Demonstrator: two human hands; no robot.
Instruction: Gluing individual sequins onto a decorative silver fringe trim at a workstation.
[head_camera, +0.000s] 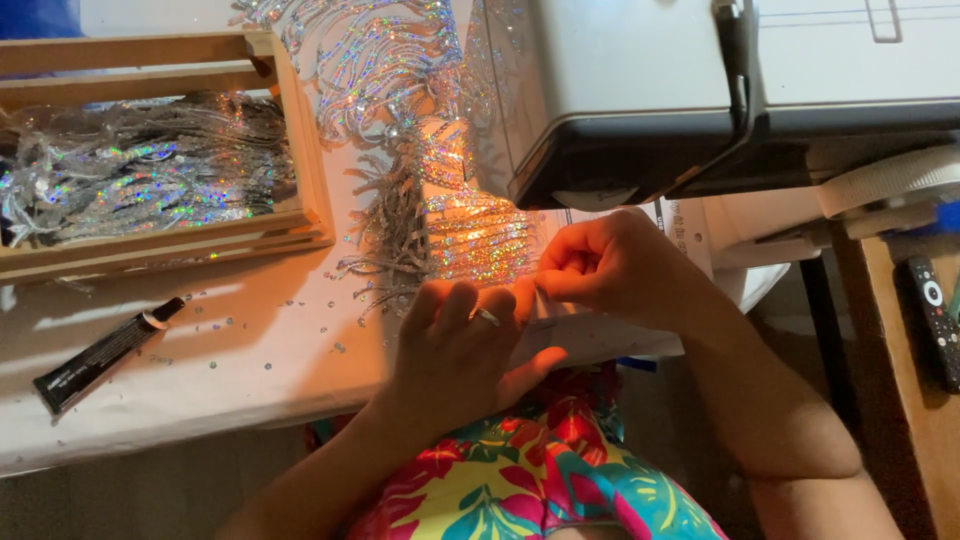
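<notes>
Nearest the camera, at six o'clock, lies a lap in bright floral cloth (520, 480). Just above it the left hand (460, 350) rests flat on the white table (200, 380), fingers spread and loose, a ring on one finger, pressing down the near edge of the sequin fringe strip (470, 225). At two o'clock from it, almost touching, the right hand (610, 270) is curled tight, thumb and forefinger pinched on something small at the strip's lower right corner; what it pinches is too small to tell. The strip's long axis runs from the hands away toward twelve o'clock, so the right hand is the nearer to the working edge. At nine o'clock lies a black tube (100, 355). Farther, at ten o'clock, a wooden tray (300, 130) holds more glittering trim. At one o'clock stands a grey machine (640, 90).
</notes>
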